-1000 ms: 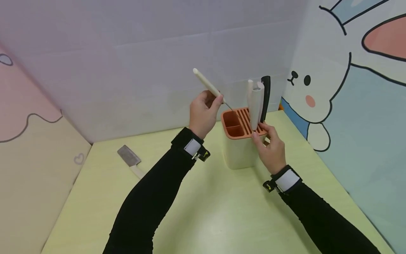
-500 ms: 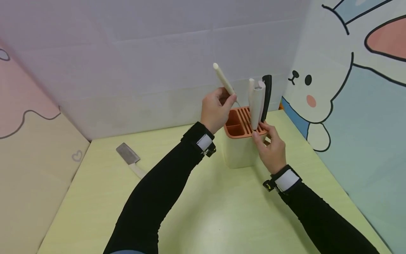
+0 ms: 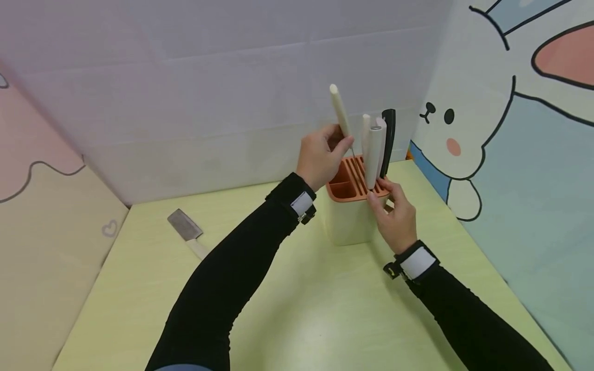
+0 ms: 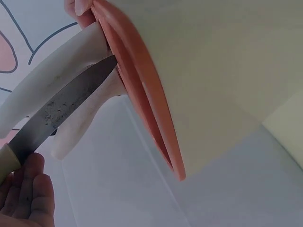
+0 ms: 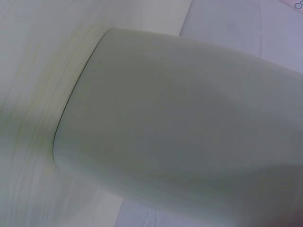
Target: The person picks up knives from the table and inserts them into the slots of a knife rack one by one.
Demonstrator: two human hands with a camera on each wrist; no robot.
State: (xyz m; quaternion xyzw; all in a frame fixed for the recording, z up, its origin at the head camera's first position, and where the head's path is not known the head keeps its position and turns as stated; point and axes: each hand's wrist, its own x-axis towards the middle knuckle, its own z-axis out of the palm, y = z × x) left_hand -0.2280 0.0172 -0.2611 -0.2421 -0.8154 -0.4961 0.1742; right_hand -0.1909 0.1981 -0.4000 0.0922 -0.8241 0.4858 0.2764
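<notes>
My left hand [image 3: 320, 157] pinches a kitchen knife [image 3: 340, 111] near the base of its cream handle, blade pointing down. In the left wrist view the blade [image 4: 61, 109] has its tip at the orange slotted top [image 4: 147, 90]; whether it has entered a slot I cannot tell. The knife block [image 3: 350, 226] is cream-coloured and upright. My right hand [image 3: 398, 219] grips its right front rim between thumb and fingers. Several white-handled utensils [image 3: 374, 159] and a black-handled one [image 3: 389, 141] stand in the block. The right wrist view is filled by the block's wall [image 5: 165, 118].
A cleaver [image 3: 185, 225] with a white handle lies on the table [image 3: 297, 319] to the left, its handle partly behind my left sleeve. Walls with printed sheets enclose the table's back and sides. The block's left part has two open compartments [image 3: 342, 190].
My left hand has carried the knife to the right, over the block's slots, and the knife has turned more upright. The right hand keeps its place on the block.
</notes>
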